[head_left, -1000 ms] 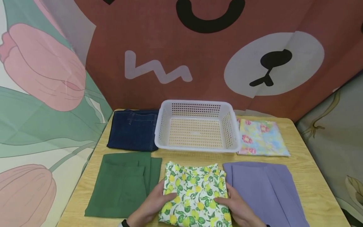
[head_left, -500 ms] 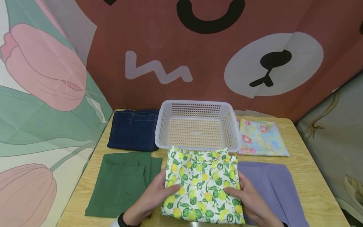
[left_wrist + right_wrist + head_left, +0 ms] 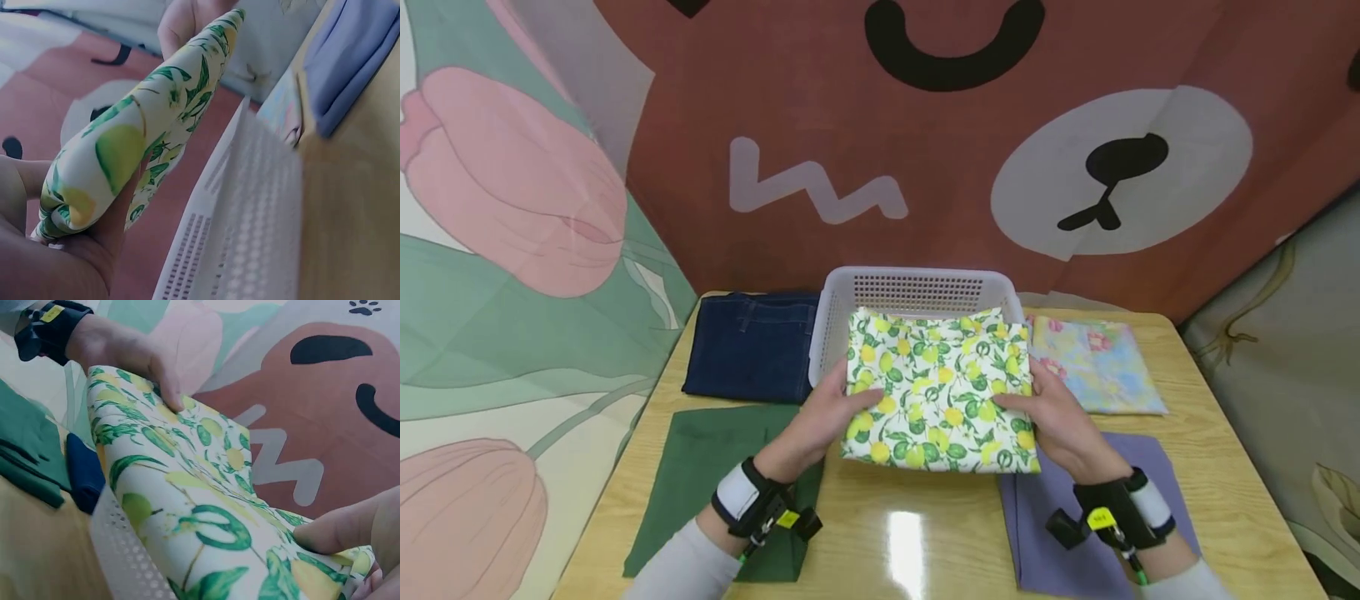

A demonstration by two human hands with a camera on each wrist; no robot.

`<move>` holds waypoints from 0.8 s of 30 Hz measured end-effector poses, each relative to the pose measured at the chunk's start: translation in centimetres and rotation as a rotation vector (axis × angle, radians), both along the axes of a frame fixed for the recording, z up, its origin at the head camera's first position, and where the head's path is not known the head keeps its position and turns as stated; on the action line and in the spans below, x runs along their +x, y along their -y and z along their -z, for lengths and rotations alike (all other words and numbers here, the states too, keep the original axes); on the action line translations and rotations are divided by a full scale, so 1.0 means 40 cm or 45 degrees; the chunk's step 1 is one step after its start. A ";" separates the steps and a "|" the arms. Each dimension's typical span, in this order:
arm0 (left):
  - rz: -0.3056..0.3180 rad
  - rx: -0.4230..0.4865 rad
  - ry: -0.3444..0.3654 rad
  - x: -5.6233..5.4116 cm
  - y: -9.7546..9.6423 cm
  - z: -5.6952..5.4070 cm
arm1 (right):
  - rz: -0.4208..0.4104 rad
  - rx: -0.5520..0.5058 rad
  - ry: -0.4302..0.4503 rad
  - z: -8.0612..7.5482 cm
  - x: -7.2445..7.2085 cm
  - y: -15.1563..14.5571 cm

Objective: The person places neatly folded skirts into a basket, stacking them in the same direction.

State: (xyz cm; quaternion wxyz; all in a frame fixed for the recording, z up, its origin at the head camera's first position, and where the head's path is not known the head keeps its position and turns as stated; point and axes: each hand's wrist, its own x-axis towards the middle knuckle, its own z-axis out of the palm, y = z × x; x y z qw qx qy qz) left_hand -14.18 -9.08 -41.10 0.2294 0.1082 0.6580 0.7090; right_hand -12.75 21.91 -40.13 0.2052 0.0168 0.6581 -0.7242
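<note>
A folded lemon-print garment (image 3: 938,400), white with yellow fruit and green leaves, is held up by its two sides. My left hand (image 3: 835,412) grips its left edge, thumb on top and fingers underneath. On the opposite edge my right hand (image 3: 1060,417) holds it the same way. In the head view the garment covers the front of a white plastic basket (image 3: 917,283). Both wrist views show the garment raised above the basket, its layers bulging a little at the fold.
Folded dark blue jeans (image 3: 748,346) lie left of the basket, a pastel floral cloth (image 3: 1097,367) right of it. Nearer are a folded green cloth (image 3: 715,467) and a folded purple cloth (image 3: 1150,467). All rest on a wooden table (image 3: 865,533) against printed hangings.
Both hands have lifted the lemon-print garment from near the table's front and carried it forward, so it now overlaps the basket. The other folded pieces and the basket have stayed put.
</note>
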 end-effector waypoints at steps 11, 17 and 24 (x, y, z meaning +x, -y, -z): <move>-0.042 -0.129 0.032 -0.199 0.004 -0.020 | 0.010 0.101 0.021 -0.002 -0.219 0.021; -0.123 -0.232 0.148 -0.266 -0.015 0.036 | 0.049 0.157 0.140 0.048 -0.291 0.036; -0.258 -0.293 0.291 -0.294 -0.037 0.097 | 0.081 0.321 0.240 0.115 -0.340 0.054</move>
